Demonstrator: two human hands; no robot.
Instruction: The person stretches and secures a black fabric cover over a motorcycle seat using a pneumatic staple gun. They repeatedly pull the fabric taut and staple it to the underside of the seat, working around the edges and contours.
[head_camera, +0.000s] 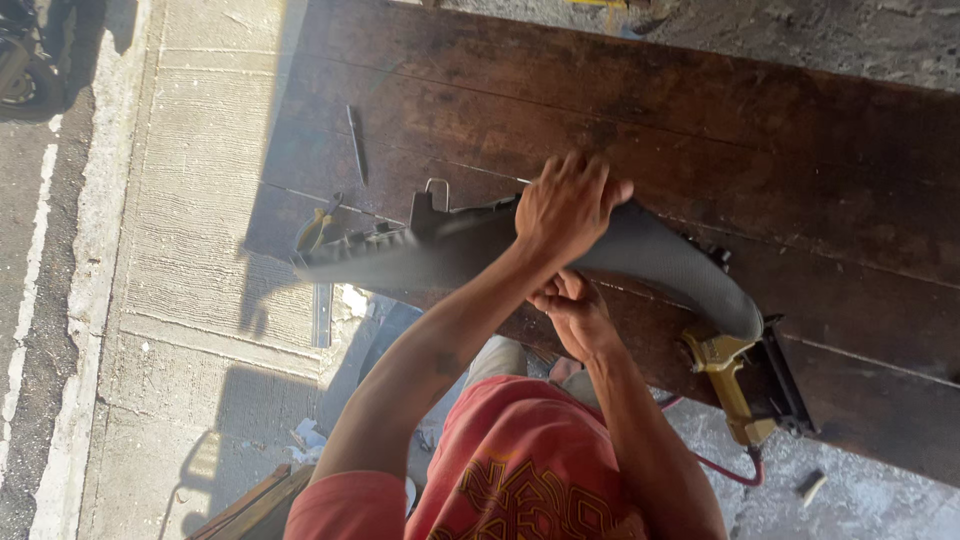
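A long dark grey motorcycle seat with a textured cover lies across the near edge of a dark wooden workbench. My left hand presses down over the seat's top, fingers wrapped over its far side. Just below it, my right hand has its fingers curled on the seat's near lower edge, where the cover wraps under. The seat's black plastic underside with a metal bracket shows towards the left end.
A yellow pneumatic stapler with a red hose rests on the bench's near edge, right of my hands. Pliers lie by the seat's left end and a thin metal rod further back. Sunlit concrete pavement lies to the left.
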